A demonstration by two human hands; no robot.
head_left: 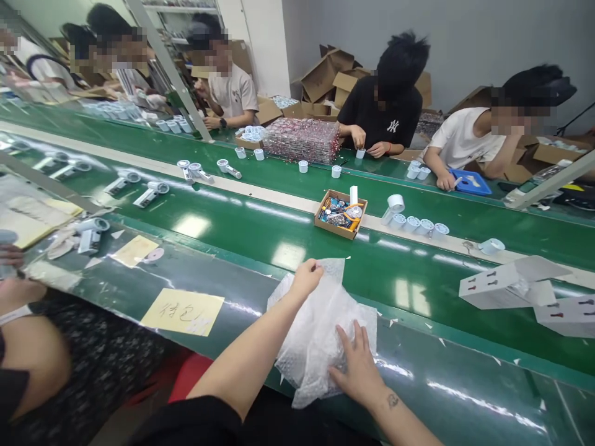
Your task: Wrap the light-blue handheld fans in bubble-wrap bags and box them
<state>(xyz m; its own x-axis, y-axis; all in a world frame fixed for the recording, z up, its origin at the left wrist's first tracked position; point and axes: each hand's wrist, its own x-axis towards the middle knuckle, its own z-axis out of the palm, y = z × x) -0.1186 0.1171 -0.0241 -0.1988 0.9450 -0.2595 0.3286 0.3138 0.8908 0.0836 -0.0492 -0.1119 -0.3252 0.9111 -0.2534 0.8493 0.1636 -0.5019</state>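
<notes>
A crumpled sheet of translucent bubble wrap [309,347] lies on the green bench at its near edge, in front of me. My left hand [307,277] is closed in a pinch at the wrap's far edge, and a corner of the wrap shows just beyond the fingers. Lower down, my right hand [357,365] rests with fingers spread on the right side of the wrap. Whether anything is inside the wrap cannot be made out.
A cardboard tray of small tools and parts [341,215] sits across the belt. White boxes [506,285] stand at right, a yellow handwritten paper [183,311] at left. White handheld devices [152,194] lie along the belt. Several people work opposite; another person's arm is at far left.
</notes>
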